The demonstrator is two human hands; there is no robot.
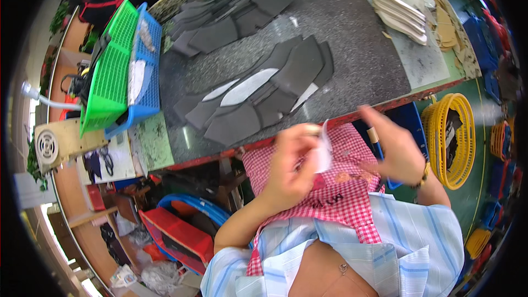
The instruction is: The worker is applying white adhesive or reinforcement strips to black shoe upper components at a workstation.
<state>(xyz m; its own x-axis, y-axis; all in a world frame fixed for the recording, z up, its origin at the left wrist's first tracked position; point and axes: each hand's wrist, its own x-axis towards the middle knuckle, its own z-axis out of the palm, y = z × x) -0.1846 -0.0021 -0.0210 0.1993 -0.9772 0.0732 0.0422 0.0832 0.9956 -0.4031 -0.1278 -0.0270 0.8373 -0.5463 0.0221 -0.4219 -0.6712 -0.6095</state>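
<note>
Dark lettering runs across the red-and-white checked apron (352, 195), set at a slant and partly lost among the folds. The pieces laid out on the dark speckled surface (363, 38) are too small in view for any marks on them to be made out.

The left hand (294, 165) has its grip closed on a thin white piece (324, 157), pinched between thumb and fingers. This piece is in front of the person's chest, just beyond the near red edge of the surface, over the apron in this view. Its long axis runs roughly upright in the picture, slightly bowed, with a narrow upper end pointing toward the surface and a broader lower part toward the person; motion blur softens its outline.

The right hand (399, 151) is apart from it, also blurred, its grip released with thumb and fingers spread. A yellowish band (425, 175) circles that wrist.

On the surface, overlapping dark pieces (300, 69) lie in a fanned row, the row's long axis slanting from lower left to upper right; some carry pale patches. Stacked white curved pieces (399, 19) lie at the upper right, their length slanting down to the right.
</note>
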